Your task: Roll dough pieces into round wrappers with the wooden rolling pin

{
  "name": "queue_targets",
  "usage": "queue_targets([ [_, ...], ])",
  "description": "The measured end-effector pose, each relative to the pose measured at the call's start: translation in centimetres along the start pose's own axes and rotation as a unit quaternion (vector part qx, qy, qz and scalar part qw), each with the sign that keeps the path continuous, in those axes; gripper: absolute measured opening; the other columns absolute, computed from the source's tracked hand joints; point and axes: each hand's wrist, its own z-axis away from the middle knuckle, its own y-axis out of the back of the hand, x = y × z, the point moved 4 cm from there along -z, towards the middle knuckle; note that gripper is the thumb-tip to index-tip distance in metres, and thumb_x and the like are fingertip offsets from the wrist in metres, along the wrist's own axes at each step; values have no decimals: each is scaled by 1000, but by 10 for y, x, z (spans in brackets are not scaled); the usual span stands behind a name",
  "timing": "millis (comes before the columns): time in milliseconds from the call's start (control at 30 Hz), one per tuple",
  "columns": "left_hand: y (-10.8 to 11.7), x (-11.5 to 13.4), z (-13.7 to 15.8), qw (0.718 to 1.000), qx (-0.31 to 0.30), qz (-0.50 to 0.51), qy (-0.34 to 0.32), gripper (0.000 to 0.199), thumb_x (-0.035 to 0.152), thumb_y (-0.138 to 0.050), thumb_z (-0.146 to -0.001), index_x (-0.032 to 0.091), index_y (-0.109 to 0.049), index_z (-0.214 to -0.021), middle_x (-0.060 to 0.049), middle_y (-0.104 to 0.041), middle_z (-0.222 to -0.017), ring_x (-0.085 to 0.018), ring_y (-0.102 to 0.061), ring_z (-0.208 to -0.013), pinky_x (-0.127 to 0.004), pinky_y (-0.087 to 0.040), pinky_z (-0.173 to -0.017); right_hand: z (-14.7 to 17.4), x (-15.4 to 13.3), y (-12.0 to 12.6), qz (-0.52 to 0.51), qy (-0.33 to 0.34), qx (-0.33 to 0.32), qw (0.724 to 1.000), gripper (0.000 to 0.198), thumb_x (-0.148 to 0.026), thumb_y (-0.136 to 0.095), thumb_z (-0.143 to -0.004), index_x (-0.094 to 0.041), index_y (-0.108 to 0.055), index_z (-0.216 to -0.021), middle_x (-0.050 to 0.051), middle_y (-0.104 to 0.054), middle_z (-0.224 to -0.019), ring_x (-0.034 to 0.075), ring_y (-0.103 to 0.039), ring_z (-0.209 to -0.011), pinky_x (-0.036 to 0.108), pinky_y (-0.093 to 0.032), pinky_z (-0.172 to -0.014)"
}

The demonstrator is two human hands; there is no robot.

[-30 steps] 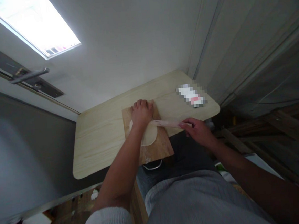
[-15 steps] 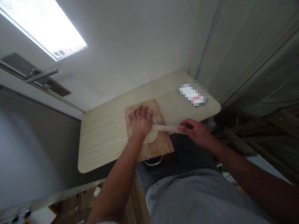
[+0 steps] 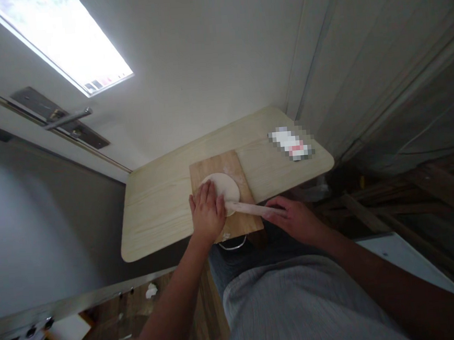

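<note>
A round, flat sheet of dough point(image 3: 228, 186) lies on a wooden cutting board point(image 3: 250, 222) with a metal handle at its near edge. My left hand point(image 3: 207, 211) rests palm down over the left part of the dough, fingers stretched out. A pale, floury rolling pin point(image 3: 249, 208) slants across the near part of the dough. Its left end reaches the thumb side of my left hand; whether it continues under the palm is hidden. Beyond the board's right edge, my right hand point(image 3: 291, 218) grips the pin's other end between thumb and fingers.
The board sits on a light wood table point(image 3: 154, 202). A blurred-out object point(image 3: 291, 144) lies at the table's right end. Behind stands a white door with a metal handle point(image 3: 68, 119). Wooden beams point(image 3: 372, 213) are at the right.
My left hand and the rolling pin have come nearer to my body, uncovering the far part of the dough. My right hand has moved slightly down and left, still on the pin.
</note>
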Motion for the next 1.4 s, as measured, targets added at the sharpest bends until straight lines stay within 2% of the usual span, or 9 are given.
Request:
queue_targets([
  [133,-3,-5,18,1000,1,5,17,58,40,-21,-103,23,-25,-158,-8,-30,-163,-21,-25,-152,-51,-19,-123,8,-1,-8,-4,6,-9,1000,29,-47,-61,-88,-23,-66,-105,4,-73,-96,20,-68,-82,32,-49,-73],
  [233,-4,-5,19,1000,-3,10,23,59,40,-21,-102,23,-24,-158,-9,-31,-163,-21,-25,-152,-52,-19,-123,10,-1,-10,2,1,-16,1000,30,-47,-62,-88,-23,-66,-107,5,-73,-96,21,-68,-83,33,-49,-74],
  [500,-4,5,-7,1000,7,1,1,55,38,-25,-102,20,-34,-154,-8,-35,-162,-23,-26,-151,-52,-19,-123,8,-3,-6,7,-15,-6,1000,31,-46,-62,-89,-23,-66,-109,6,-74,-98,22,-68,-83,34,-49,-74],
  [767,-3,17,-29,1000,-4,-20,-3,54,43,-23,-103,27,-37,-152,-4,-38,-160,-24,-27,-150,-53,-19,-122,2,6,0,6,-33,18,999,34,-51,-62,-88,-23,-68,-105,6,-75,-96,22,-70,-84,32,-50,-71],
  [1067,-6,25,-51,1000,17,-19,2,51,47,-26,-103,33,-41,-150,-1,-41,-158,-28,-30,-147,-57,-19,-121,-7,16,5,-1,-32,28,999,37,-52,-57,-91,-21,-68,-106,7,-75,-98,22,-69,-85,32,-50,-73],
  [1267,-7,30,-63,1000,17,-17,-8,51,49,-25,-102,35,-42,-149,-1,-41,-158,-28,-31,-147,-58,-20,-120,-18,29,9,-37,-55,36,997,41,-58,-56,-90,-21,-67,-103,5,-72,-84,19,-65,-67,30,-49,-61],
  [1400,-9,32,-69,1000,11,-15,-4,51,49,-22,-103,35,-45,-147,-2,-42,-158,-28,-32,-146,-60,-22,-119,-25,33,11,-52,-62,48,996,41,-59,-58,-88,-21,-68,-100,4,-72,-82,17,-63,-66,28,-47,-59],
])
